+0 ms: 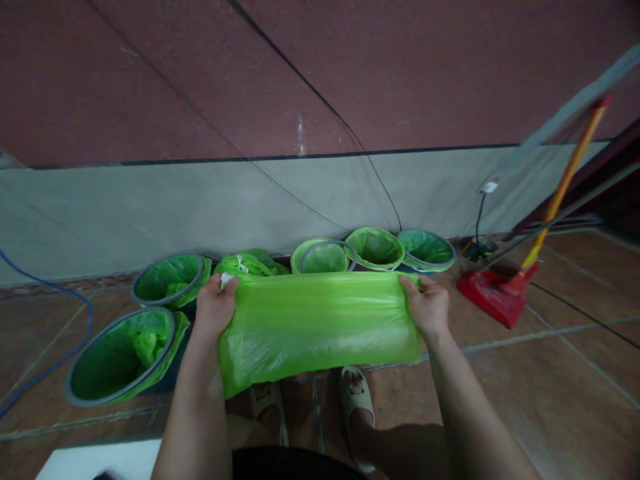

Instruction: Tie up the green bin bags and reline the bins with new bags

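Note:
A bright green plastic bag (320, 327) hangs stretched wide between my two hands. My left hand (216, 303) pinches its upper left corner, and a small white bit shows at the fingers. At the upper right corner, my right hand (427, 307) grips the bag's edge between thumb and fingers. Behind the bag, lined bins stand along the wall: a pale green one (323, 257), another with its liner folded over the rim (375, 248) and a blue one (427, 250). A tied green bag (250, 263) is partly hidden behind the stretched one.
Two lined bins, one nearer (123, 357) and one farther (170, 280), stand on the left. At right a red dustpan (493, 293) lies by a yellow-orange handle (565, 183). A blue hose (83, 300) runs along the left floor. A white surface (100, 460) shows at bottom left.

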Available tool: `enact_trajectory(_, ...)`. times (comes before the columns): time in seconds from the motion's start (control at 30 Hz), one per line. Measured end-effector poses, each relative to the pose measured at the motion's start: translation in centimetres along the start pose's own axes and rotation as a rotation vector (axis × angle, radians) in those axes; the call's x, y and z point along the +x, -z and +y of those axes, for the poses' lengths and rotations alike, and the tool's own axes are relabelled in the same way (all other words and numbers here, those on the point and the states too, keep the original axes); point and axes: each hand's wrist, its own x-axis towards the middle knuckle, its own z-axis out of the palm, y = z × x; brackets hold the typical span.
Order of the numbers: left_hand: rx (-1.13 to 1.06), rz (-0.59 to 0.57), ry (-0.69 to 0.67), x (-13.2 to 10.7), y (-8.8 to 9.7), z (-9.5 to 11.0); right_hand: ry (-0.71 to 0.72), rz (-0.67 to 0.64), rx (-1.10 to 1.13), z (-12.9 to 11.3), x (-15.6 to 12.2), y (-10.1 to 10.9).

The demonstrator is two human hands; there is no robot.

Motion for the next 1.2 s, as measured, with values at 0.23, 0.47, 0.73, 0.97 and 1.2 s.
enact_trajectory(0.23, 0.281, 0.121, 0.190, 0.7, 1.0, -1.6, -0.163, -0.081, 0.023, 0.2, -0.4, -1.0)
enact_trajectory(0.47, 0.716, 0.268, 0.248, -0.6, 3.5, 0.2, 0.101, -0.529, -0.414, -1.3, -4.0, -5.6)
enact_trajectory(0.73, 0.807, 0.218, 0.242, -1.0, 3.5, 0.5, 0.147, -1.265, -0.788, -3.4, -9.4, -10.1)
enact_trajectory(0.97, 0.680, -0.126, 0.126, -1.7, -3.2, 1.4, 0.206, -1.194, -0.850, -4.0, -9.3, -10.8)
enact_trajectory(1.2, 0.232, -0.437, 0.191, -2.5, -12.7, -1.2, 0.041, -1.037, -0.737, -3.1, -9.2, -12.7)
